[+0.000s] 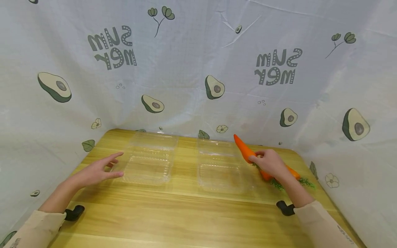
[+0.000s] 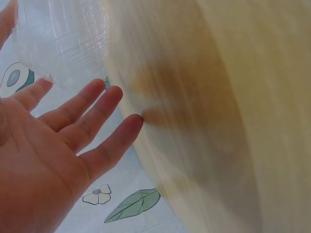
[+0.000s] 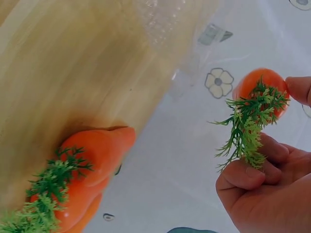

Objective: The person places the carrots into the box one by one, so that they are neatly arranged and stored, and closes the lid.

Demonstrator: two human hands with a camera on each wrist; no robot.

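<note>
My right hand point(image 1: 269, 162) pinches an orange carrot point(image 1: 243, 148) near its leafy end, the tip pointing up and to the left. In the right wrist view the held carrot point(image 3: 262, 90) shows its round top, green leaves hanging down. Below that hand, more carrots point(image 3: 87, 174) with green leaves lie on the wooden table. My left hand point(image 1: 99, 170) hovers with fingers spread beside the left clear plastic container point(image 1: 147, 168) and holds nothing. In the left wrist view the left palm point(image 2: 43, 160) faces the camera. A second clear container point(image 1: 220, 175) sits between the hands, its lid raised at the back.
The wooden table point(image 1: 173, 220) fills the lower part of the head view. A white curtain point(image 1: 186, 62) printed with avocados and letters hangs behind it and along both sides. Black straps point(image 1: 74, 213) sit at both wrists.
</note>
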